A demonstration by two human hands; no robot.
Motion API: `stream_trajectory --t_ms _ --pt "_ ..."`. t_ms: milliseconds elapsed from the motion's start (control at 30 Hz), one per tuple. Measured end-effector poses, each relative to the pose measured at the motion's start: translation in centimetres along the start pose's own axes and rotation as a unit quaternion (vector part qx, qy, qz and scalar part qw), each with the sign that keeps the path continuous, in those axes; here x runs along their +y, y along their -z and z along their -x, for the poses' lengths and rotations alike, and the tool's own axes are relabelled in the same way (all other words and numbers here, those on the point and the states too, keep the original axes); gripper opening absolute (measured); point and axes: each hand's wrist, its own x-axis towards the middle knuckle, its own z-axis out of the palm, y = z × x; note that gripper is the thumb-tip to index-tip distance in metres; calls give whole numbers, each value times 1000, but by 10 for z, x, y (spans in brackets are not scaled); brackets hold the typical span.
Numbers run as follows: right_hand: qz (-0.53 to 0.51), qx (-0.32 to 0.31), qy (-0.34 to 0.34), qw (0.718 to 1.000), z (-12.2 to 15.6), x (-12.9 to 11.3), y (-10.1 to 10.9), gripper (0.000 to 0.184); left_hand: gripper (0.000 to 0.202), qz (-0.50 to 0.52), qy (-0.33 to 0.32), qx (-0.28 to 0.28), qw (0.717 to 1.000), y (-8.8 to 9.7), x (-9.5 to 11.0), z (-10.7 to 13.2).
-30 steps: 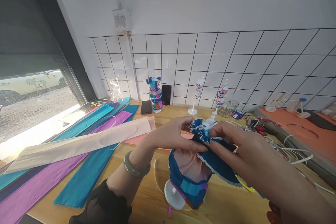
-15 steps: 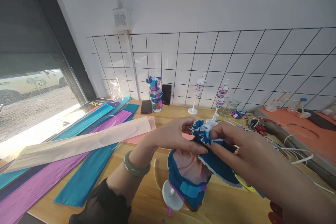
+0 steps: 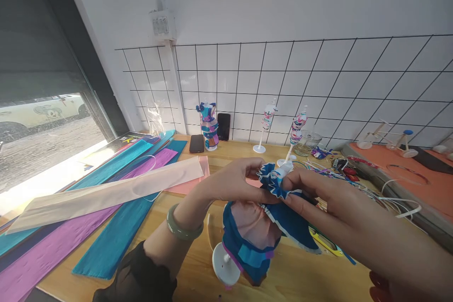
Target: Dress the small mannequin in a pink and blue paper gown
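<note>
A small white dress form [image 3: 284, 169] on a stand is tilted over the table, its round white base [image 3: 225, 264] pointing toward me. It wears a layered crepe-paper skirt [image 3: 253, 226] in peach, dark blue, teal and purple. My left hand [image 3: 244, 181] is closed around the form's waist from the left, partly behind the gathers. My right hand [image 3: 314, 193] pinches a dark blue paper ruffle [image 3: 272, 180] with pale edges against the upper body. A wider blue piece [image 3: 292, 226] hangs below the right fingers. Some fingertips are hidden behind the paper.
Crepe-paper strips [image 3: 116, 188] in teal, purple and cream lie on the left. A finished dressed form [image 3: 208, 125], two phones [image 3: 197, 143] and two patterned forms [image 3: 268, 120] stand or lie by the tiled wall. Cords [image 3: 382, 198], yellow-handled scissors [image 3: 329, 244] and an orange mat [image 3: 385, 165] are on the right.
The dress form's base and skirt have swung slightly left as the form turned a little. Both hands keep their hold near the ruffle.
</note>
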Motion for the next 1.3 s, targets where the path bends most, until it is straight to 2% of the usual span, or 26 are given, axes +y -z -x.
stream_trajectory --t_ms 133,300,533,700,1000,1133,1300 --pt "1 14 6 1000 -1 2 -2 20 33 37 12 1 999 -1 0 -1" --pt "8 59 15 998 -3 4 -6 16 35 63 25 28 997 0 -1 -2" --pt "-29 42 -31 998 -6 -1 -8 27 31 26 16 40 999 3 -5 -3" --pt "37 94 -33 994 -11 -5 -14 35 29 11 19 58 998 2 -6 -3" --pt "84 144 -13 986 -13 -6 -21 32 28 17 16 75 997 1 -6 -5" --pt "81 149 -7 985 -14 -6 -21 29 27 19 12 78 997 0 -7 -5" --pt "49 129 -33 990 -14 -5 -21 32 30 54 13 75 996 -1 -8 -6"
